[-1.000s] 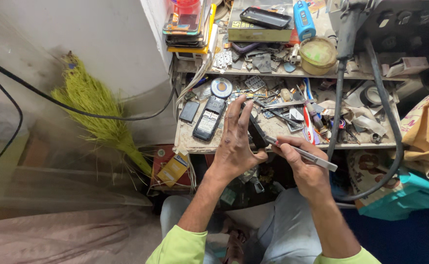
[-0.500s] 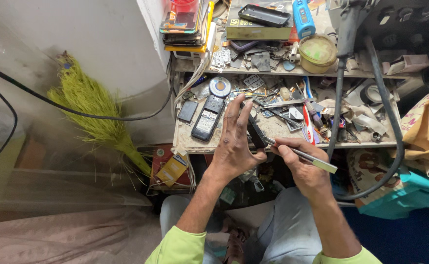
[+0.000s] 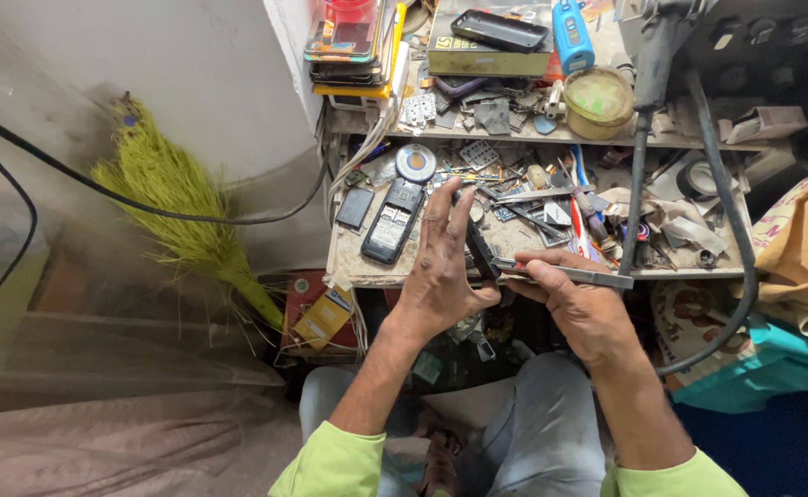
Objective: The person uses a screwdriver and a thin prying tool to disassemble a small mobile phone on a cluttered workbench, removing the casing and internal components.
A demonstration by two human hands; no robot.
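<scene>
Hands meet over the front edge of a cluttered desk [image 3: 358,267]. The left hand [image 3: 441,267] has its grip closed on a small dark phone part [image 3: 480,250], pinched at its lower end by the thumb while the fingers [image 3: 439,207] stand spread and upright behind it; the part is held on edge, just above the desk's front lip. The right hand [image 3: 581,308] has its grip closed around a slim metal tool [image 3: 569,273], which lies nearly level, its tip touching the dark part. On the desk just left of the left hand lies an opened dark handset [image 3: 390,221] with a flat black battery [image 3: 355,207] beside it and a round solder reel [image 3: 416,163] behind. Loose tools and scraps cover the desk to the right. A shelf [image 3: 514,133] above carries a stack of phones [image 3: 353,41], a blue device [image 3: 572,35] and a round tin [image 3: 597,99]. A green broom [image 3: 178,207] leans at the wall, well apart.
</scene>
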